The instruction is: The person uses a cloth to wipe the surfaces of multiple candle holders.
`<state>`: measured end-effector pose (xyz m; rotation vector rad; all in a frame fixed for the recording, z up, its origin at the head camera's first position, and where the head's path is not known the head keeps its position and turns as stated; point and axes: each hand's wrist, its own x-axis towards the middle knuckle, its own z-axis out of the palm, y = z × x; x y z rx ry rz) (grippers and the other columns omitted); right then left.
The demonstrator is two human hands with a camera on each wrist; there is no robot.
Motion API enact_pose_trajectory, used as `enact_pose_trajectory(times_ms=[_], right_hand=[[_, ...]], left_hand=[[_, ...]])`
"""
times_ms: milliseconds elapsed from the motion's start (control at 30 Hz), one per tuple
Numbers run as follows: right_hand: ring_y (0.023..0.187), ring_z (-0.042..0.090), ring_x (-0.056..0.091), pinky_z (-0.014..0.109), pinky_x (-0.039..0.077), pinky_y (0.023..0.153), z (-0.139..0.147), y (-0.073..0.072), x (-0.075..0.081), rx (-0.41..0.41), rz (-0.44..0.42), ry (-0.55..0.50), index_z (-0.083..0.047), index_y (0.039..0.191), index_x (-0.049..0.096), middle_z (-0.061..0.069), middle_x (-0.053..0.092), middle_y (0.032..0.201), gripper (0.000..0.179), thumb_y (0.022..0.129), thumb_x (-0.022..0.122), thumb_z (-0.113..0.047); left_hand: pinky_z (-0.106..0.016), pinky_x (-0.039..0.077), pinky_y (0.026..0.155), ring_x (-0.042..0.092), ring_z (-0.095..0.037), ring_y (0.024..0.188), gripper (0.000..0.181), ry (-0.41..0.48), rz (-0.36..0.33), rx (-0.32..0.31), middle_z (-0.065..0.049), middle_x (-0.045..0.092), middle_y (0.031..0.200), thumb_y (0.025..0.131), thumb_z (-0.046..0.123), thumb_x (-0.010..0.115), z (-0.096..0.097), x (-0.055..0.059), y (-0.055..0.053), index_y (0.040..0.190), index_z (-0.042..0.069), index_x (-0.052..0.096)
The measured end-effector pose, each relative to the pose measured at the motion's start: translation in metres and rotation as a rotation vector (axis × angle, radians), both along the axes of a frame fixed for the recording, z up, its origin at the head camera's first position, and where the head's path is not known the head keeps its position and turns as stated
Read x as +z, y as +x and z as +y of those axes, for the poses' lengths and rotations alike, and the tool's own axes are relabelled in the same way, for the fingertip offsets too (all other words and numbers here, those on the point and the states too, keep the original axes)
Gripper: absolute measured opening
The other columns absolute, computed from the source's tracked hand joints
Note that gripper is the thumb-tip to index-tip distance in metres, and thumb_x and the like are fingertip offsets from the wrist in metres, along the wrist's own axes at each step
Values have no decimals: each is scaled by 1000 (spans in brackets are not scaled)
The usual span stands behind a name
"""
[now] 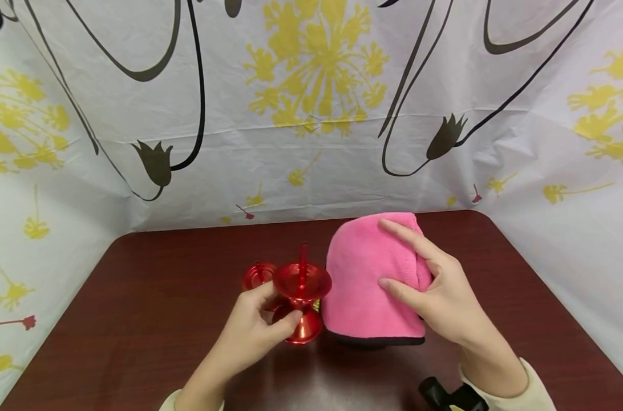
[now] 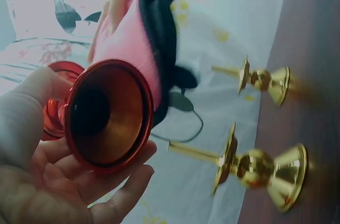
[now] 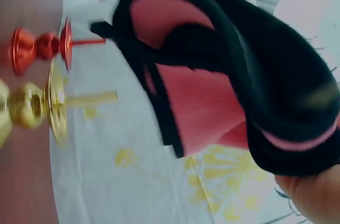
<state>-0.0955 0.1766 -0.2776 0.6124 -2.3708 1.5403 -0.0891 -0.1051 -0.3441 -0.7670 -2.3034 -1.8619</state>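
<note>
My left hand [image 1: 260, 325] grips a shiny red candlestick [image 1: 302, 281] around its waist, its spike pointing up. The left wrist view looks into the hollow underside of its base [image 2: 109, 115]. In my right hand [image 1: 440, 285] is a folded pink cloth [image 1: 370, 274] with black edging, pinched between thumb and fingers. The cloth hangs just right of the held candlestick. From the right wrist, the cloth's black-edged folds [image 3: 207, 96] gape open. Behind my left hand stands a second red candlestick [image 1: 257, 274], partly hidden.
Two gold candlesticks [image 2: 257, 173] stand on the dark reddish-brown table [image 1: 162, 297]; the held things mostly hide them in the head view. A white patterned sheet [image 1: 316, 171] hangs behind and beside the table. A black device [image 1: 455, 394] is strapped to the right wrist.
</note>
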Motion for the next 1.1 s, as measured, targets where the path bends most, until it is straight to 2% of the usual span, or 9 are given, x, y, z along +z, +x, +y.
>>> enact_pose_trajectory(times_ms=[167, 300, 400, 567, 700, 767, 867, 967, 1100], right_hand=[[83, 11, 64, 20, 56, 65, -14, 1, -5, -15, 67, -178, -6, 131, 61, 1, 67, 107, 60, 77, 75, 14], [82, 9, 64, 18, 55, 67, -24, 1, -11, -8, 152, -309, 2, 122, 65, -3, 70, 103, 55, 71, 73, 21], [87, 9, 64, 19, 55, 71, -31, -1, -17, 77, 214, -396, 4, 119, 66, -3, 71, 106, 55, 68, 72, 24], [93, 12, 64, 21, 56, 77, -41, -6, -26, 228, 267, -501, -1, 122, 65, 1, 69, 111, 49, 77, 73, 16], [95, 11, 63, 21, 56, 75, -48, -9, -33, 295, 219, -505, -14, 125, 63, -1, 63, 119, 47, 84, 71, 8], [113, 17, 60, 23, 55, 84, -51, -12, -35, 371, 203, -502, -15, 128, 58, 6, 56, 134, 45, 88, 69, 3], [140, 29, 39, 27, 50, 100, -55, -17, -38, 485, 190, -503, -14, 131, 50, 17, 34, 156, 42, 93, 64, -4], [151, 33, 17, 28, 40, 111, -57, -21, -39, 539, 151, -490, -16, 133, 43, 19, 13, 164, 44, 93, 60, -8], [135, 20, 39, 24, 45, 101, -54, -18, -42, 506, 51, -475, -22, 134, 39, 10, 31, 151, 49, 92, 58, -8]], left_hand=[[-28, 59, 84, 66, -13, 100, 33, 5, 13, 1, -7, 71, 111, 88, 3, 66, 8, 5, 5, 121, 8, 66], [-28, 58, 87, 65, -12, 100, 31, -10, 65, 48, -5, 70, 112, 91, 6, 65, 10, 7, 8, 123, 9, 64], [-27, 58, 84, 63, -12, 97, 28, -19, 115, 105, -2, 69, 108, 92, 6, 65, 10, 10, 10, 119, 11, 64], [-26, 58, 82, 62, -12, 95, 28, -13, 194, 149, -2, 68, 107, 91, 3, 64, 11, 12, 13, 118, 12, 65], [-25, 58, 84, 65, -10, 97, 32, 13, 191, 167, -5, 71, 112, 90, 2, 65, 14, 11, 15, 122, 8, 67], [-25, 59, 84, 66, -10, 97, 33, 22, 172, 157, -6, 72, 113, 91, 2, 65, 16, 10, 16, 123, 8, 67], [-27, 59, 83, 68, -10, 95, 31, 29, 157, 121, -7, 73, 111, 92, 3, 65, 19, 8, 16, 122, 8, 67], [-28, 59, 82, 67, -11, 92, 29, 30, 165, 96, -7, 74, 108, 92, 2, 64, 21, 6, 15, 120, 8, 68], [-28, 59, 84, 68, -11, 95, 32, 42, 144, 77, -8, 74, 109, 91, 2, 63, 21, 7, 16, 123, 7, 67]])
